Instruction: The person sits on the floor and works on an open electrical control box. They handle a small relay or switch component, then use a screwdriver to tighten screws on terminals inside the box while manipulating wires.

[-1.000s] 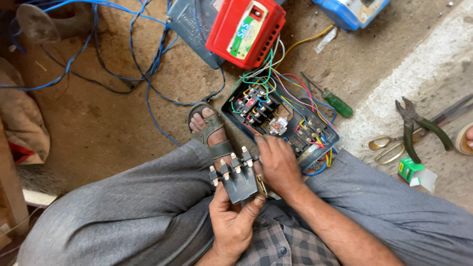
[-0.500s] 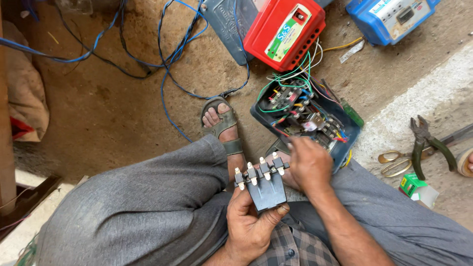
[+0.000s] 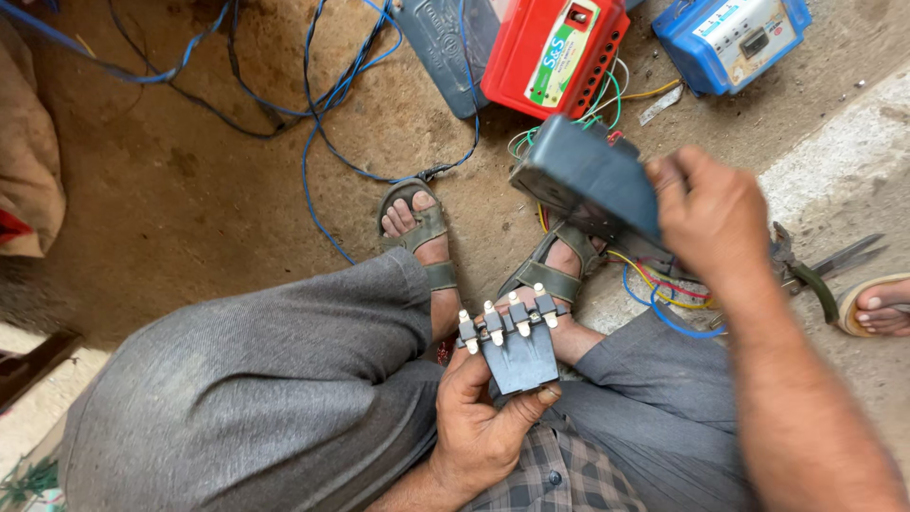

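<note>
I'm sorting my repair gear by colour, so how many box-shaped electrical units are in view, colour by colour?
Red plastic box unit: 1
Blue plastic box unit: 1
Grey open case, lifted by the right hand: 1
Grey terminal panel with four connectors, held in the left hand: 1
Total: 4

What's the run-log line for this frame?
left hand: holds grey terminal panel | right hand: lifts grey box, wires trailing | red case on ground

Grey plastic cover plate (image 3: 517, 351) with four white-tipped terminals along top edge, held upright above lap. Dark blue-grey box (image 3: 588, 185) raised and tilted, back face toward camera, coloured wires (image 3: 654, 289) trailing beneath.
</note>
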